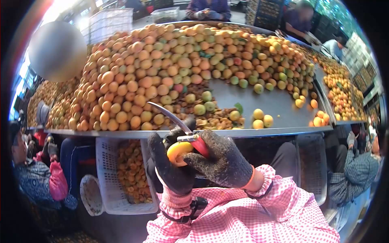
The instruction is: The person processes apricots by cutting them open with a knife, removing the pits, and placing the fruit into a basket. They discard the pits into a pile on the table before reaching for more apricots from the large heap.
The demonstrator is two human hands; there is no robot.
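Note:
My left hand (172,168), in a dark glove, is closed around an orange-yellow apricot (178,153) whose near side looks cut into. My right hand (223,160), gloved too, grips the red handle of a curved knife (172,117). The blade rises up and to the left, beyond the fruit, and the handle end lies against the apricot. Both hands are close together just in front of the table's edge. Fingers partly hide the apricot and the handle.
A metal table (263,107) carries a large heap of apricots (142,77) and scattered cut pieces (219,118). Below its edge, a white crate (111,178) holds apricot pieces; another crate (314,170) stands right. A white bucket (91,196) is at left. Co-workers sit on both sides and opposite.

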